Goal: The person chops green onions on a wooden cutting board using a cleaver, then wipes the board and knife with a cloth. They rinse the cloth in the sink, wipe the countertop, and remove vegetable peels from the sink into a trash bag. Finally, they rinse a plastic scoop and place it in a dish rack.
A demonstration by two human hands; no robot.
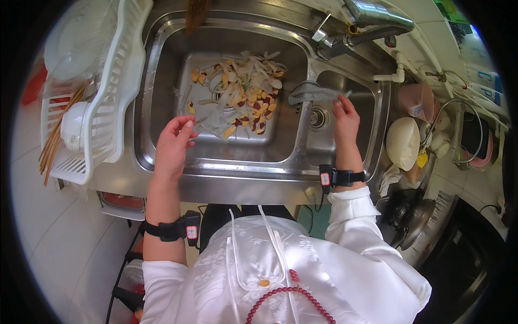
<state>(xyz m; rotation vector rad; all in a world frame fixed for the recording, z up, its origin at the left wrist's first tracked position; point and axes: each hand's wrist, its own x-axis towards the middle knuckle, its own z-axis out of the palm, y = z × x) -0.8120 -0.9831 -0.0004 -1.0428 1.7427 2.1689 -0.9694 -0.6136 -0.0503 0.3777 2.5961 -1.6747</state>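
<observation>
Food scraps (252, 100) in a double-bowl steel sink (232, 166)

Through the head camera, I look down at a person in a white top (270, 259), standing at the sink. The scraps lie heaped in the larger, left bowl: pale, thin peel strips mixed with yellow pieces edged in dark red skin. The left hand (176, 139) hangs above that bowl's near left part, fingers half curled, close to the heap's near edge; I cannot tell whether it pinches anything. The right hand (345, 116) is over the smaller bowl, its fingertips at the right end of a grey cloth-like strip (315, 94) draped across the divider (304, 132); I cannot tell if they grip it. Below the strip sits a round drain (318, 117).

On my left, a white dish rack (116, 70) holds a white bowl (74, 127) and wooden chopsticks (60, 129). A metal faucet (372, 33) stands behind the smaller bowl. Each forearm wears a black strap (163, 231).
</observation>
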